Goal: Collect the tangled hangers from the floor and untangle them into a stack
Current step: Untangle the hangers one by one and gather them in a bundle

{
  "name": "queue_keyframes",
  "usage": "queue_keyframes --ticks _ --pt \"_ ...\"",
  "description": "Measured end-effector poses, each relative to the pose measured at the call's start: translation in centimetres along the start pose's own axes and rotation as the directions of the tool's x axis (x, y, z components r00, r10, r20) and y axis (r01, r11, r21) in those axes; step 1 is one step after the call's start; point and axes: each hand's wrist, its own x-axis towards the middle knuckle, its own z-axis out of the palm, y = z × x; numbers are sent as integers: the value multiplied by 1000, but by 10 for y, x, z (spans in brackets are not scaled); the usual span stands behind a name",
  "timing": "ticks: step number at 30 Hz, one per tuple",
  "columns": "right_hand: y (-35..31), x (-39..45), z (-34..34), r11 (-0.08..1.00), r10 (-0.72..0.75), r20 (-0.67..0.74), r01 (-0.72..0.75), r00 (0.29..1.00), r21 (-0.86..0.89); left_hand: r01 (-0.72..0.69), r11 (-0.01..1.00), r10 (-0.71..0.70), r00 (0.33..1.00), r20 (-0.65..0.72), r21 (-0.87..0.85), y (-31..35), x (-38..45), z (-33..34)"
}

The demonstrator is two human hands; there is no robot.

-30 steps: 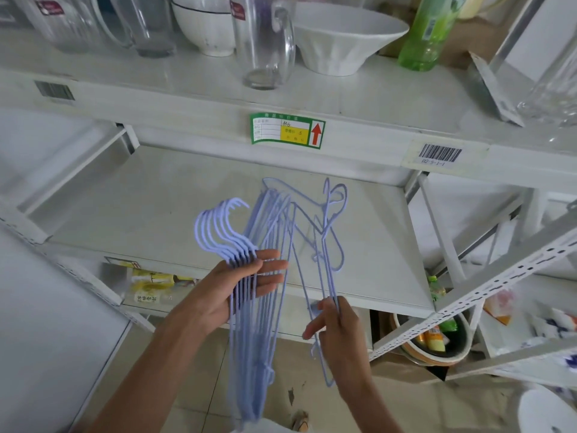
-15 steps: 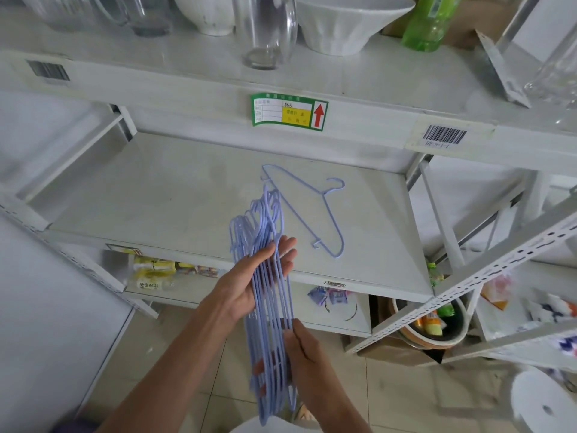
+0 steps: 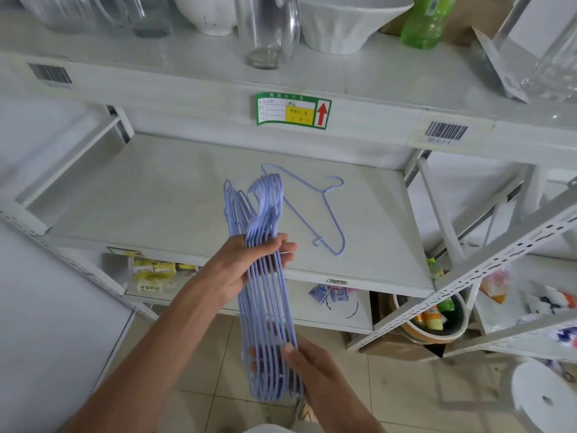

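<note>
A bundle of several lilac wire hangers (image 3: 265,295) hangs edge-on in front of the shelf, hooks up. My left hand (image 3: 246,267) grips the bundle just below the hooks, fingers wrapped round the wires. My right hand (image 3: 309,367) holds the bundle's lower end, thumb in front and fingers behind the wires. One single lilac hanger (image 3: 324,210) lies flat on the white middle shelf (image 3: 156,195), to the right of the bundle's hooks, apart from both hands.
The upper shelf (image 3: 359,67) carries glass jars, white bowls and a green bottle (image 3: 427,20). A slanted perforated rack beam (image 3: 487,273) crosses at the right. Packets lie on the lower shelf; a basket of bottles (image 3: 434,320) and a white round object (image 3: 546,398) sit near the tiled floor.
One hanger has been left lying flat on the middle shelf. My right hand let go of it and moved down to the bundle's lower end. The bundle turned edge-on and closed up.
</note>
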Motion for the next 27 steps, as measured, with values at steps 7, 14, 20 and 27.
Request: queue_keyframes --ticks 7,14,20,27 --pt "6 8 23 991 -48 -224 19 973 -132 -2 997 4 1000 19 -79 -14 -14 -3" --pt "11 3 26 818 -274 -398 -5 876 -575 70 992 -68 997 -30 103 -4 -22 -11" --pt "-2 -6 -8 490 -350 -454 -252 819 -834 61 978 -55 998 -38 201 6 -28 -27" --pt "-25 -15 -36 197 -480 -395 -342 784 -919 55 990 -64 995 70 133 8 -29 -29"
